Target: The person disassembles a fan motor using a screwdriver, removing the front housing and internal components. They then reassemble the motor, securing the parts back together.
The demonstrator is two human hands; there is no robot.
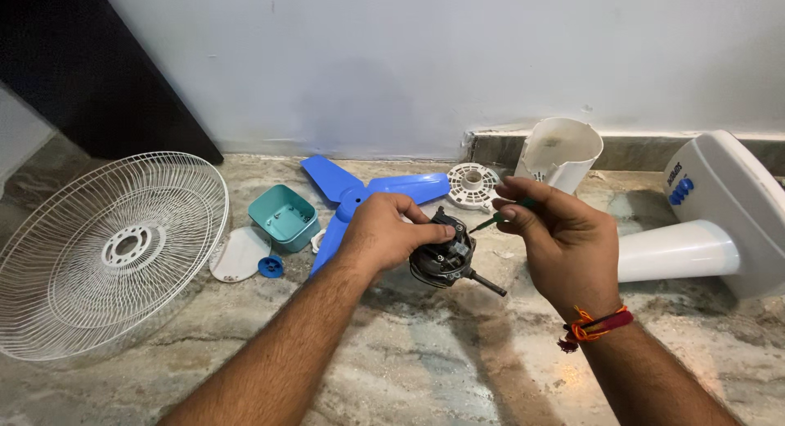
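My left hand (383,231) grips a black fan motor (446,256) held above the stone floor, its metal shaft (489,284) pointing down to the right. My right hand (560,242) pinches a thin green-handled screwdriver (500,216), whose tip touches the top of the motor. A red and orange thread band (595,326) circles my right wrist. Behind my left hand lies a blue three-blade fan propeller (360,193).
A white wire fan guard (106,250) leans at the left. A teal plastic box (283,217), a white oval cover (237,254) and a blue knob (271,266) lie near it. A white round grille piece (473,185), a white motor housing (560,152) and the white fan stand (703,230) sit at the right.
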